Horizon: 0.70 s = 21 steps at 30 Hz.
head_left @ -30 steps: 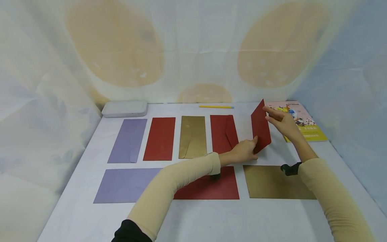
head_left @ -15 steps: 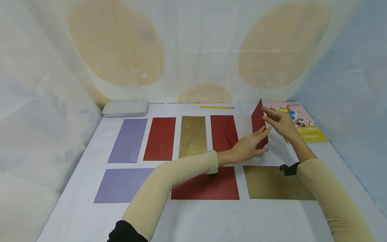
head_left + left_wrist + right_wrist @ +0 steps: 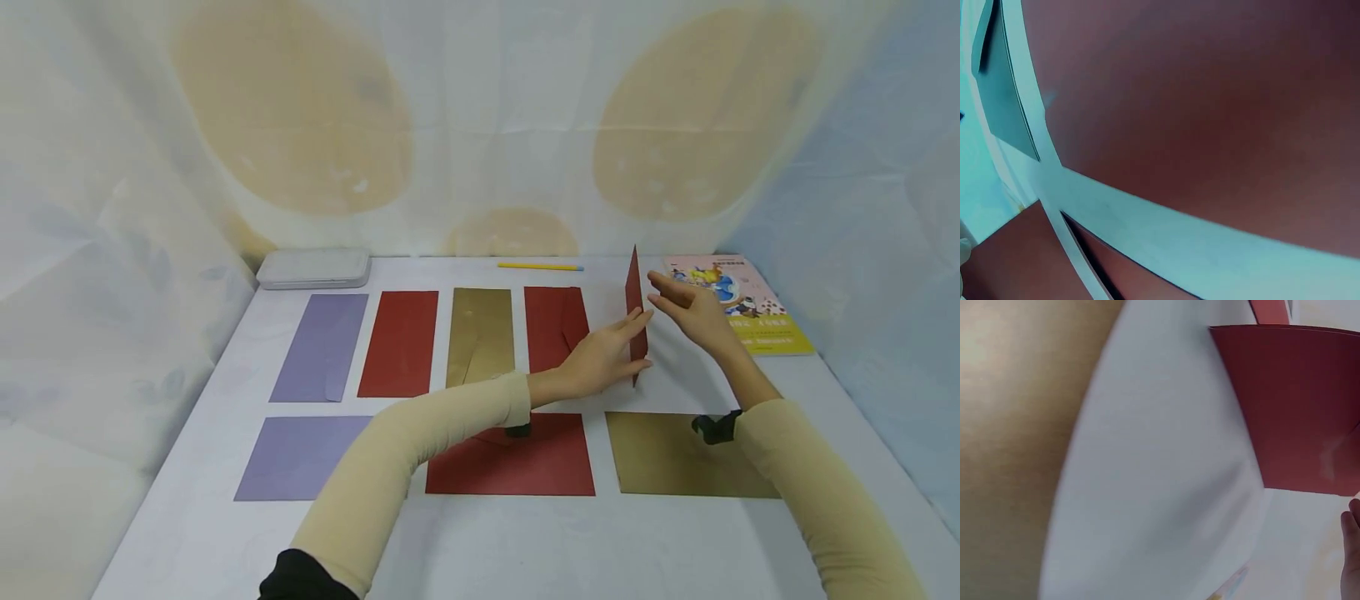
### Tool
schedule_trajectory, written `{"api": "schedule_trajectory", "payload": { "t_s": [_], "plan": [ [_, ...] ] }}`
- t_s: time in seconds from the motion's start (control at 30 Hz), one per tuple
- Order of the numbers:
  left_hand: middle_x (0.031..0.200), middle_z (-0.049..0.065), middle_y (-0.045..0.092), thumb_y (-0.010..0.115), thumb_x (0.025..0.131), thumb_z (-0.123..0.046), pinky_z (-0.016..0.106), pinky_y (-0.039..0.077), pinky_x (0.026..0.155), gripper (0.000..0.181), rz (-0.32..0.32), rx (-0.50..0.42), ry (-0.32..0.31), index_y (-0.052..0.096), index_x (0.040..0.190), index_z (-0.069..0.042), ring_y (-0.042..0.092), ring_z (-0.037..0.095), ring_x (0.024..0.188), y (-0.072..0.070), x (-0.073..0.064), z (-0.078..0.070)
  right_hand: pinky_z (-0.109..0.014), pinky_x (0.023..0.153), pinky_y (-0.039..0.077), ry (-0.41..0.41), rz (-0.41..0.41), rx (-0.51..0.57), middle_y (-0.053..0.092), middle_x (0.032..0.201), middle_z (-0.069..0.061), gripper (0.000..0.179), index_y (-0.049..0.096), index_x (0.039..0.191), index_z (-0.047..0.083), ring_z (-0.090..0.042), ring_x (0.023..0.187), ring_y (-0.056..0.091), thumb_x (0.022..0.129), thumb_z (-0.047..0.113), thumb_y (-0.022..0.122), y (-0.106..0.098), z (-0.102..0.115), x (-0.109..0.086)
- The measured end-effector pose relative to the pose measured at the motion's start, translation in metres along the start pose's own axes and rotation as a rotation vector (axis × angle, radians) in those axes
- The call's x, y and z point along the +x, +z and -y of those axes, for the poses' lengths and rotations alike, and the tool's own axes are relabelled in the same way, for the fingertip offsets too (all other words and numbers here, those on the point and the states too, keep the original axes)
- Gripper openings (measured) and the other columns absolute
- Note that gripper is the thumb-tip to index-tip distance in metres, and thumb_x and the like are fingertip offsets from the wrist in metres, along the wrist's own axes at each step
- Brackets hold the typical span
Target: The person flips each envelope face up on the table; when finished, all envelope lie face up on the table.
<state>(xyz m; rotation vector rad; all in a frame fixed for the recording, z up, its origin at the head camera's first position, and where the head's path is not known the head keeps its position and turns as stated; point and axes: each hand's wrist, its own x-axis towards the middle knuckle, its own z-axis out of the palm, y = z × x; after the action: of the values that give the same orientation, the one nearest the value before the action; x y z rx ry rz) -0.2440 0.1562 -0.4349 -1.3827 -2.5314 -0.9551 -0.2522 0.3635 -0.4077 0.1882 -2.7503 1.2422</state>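
A red envelope (image 3: pixel 635 312) stands upright on its edge at the right of the back row, almost edge-on in the head view. My left hand (image 3: pixel 592 360) reaches across with straight fingers, which overlap the envelope's near edge; whether thumb and fingers press on both faces is unclear. On the other side, my right hand (image 3: pixel 697 315) is raised with straight fingers, a small gap apart from the envelope in the head view. The right wrist view shows the broad face of the red envelope (image 3: pixel 1304 406), with fingertips (image 3: pixel 1350 522) just below its corner.
The back row holds purple (image 3: pixel 318 348), red (image 3: pixel 397 343), gold (image 3: pixel 480 337) and red (image 3: pixel 557 325) envelopes. Nearer lie purple (image 3: pixel 300 458), red (image 3: pixel 517 467) and gold (image 3: pixel 660 467) ones. Behind are a grey case (image 3: pixel 313 269), pencil (image 3: pixel 540 267) and book (image 3: pixel 761 308).
The red envelope has swung leftward, from showing its face to nearly edge-on. My left fingers let go of its lower edge and straightened. My right fingertips came away from it.
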Motion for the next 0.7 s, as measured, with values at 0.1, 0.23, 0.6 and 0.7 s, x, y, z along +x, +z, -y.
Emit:
{"api": "schedule_trajectory", "payload": {
  "t_s": [0.1,0.23,0.6,0.7],
  "plan": [
    [0.153,0.011,0.033,0.072,0.087,-0.033,0.011,0.045,0.074,0.076,-0.004,-0.001,-0.012,0.036,0.149,-0.007,0.061,0.015,0.109,-0.004,-0.001,0.007,-0.052,0.097,0.041,0.010,0.030,-0.018,0.042,0.147,-0.015,0.056,0.042,0.147,0.012,-0.038,0.130,0.043,0.098,0.036,0.056,0.002,-0.006,-0.003],
    [0.152,0.009,0.036,0.073,0.086,-0.038,0.013,0.045,0.086,0.075,-0.004,-0.008,-0.038,0.040,0.146,-0.007,0.056,0.014,0.118,-0.010,-0.003,0.015,-0.052,0.094,0.043,-0.005,0.082,-0.062,0.043,0.145,-0.019,0.055,0.042,0.146,0.006,-0.042,0.127,0.046,0.099,0.030,0.056,0.004,-0.012,-0.008],
    [0.147,0.009,0.043,0.074,0.083,-0.042,0.010,0.044,0.077,0.073,0.013,-0.045,-0.074,0.047,0.141,-0.006,0.063,0.010,0.083,-0.014,-0.012,0.021,-0.055,0.095,0.040,-0.009,0.234,-0.109,0.042,0.142,-0.027,0.055,0.042,0.143,-0.002,-0.049,0.126,0.042,0.099,0.025,0.057,0.008,-0.021,-0.022],
    [0.144,0.009,0.047,0.074,0.083,-0.041,0.010,0.044,0.081,0.070,0.033,-0.045,-0.073,0.050,0.139,-0.007,0.064,0.013,0.092,-0.011,-0.013,0.019,-0.057,0.094,0.041,0.024,0.257,-0.136,0.039,0.143,-0.029,0.059,0.040,0.145,0.000,-0.050,0.127,0.040,0.098,0.031,0.057,0.008,-0.023,-0.025]
  ]
}}
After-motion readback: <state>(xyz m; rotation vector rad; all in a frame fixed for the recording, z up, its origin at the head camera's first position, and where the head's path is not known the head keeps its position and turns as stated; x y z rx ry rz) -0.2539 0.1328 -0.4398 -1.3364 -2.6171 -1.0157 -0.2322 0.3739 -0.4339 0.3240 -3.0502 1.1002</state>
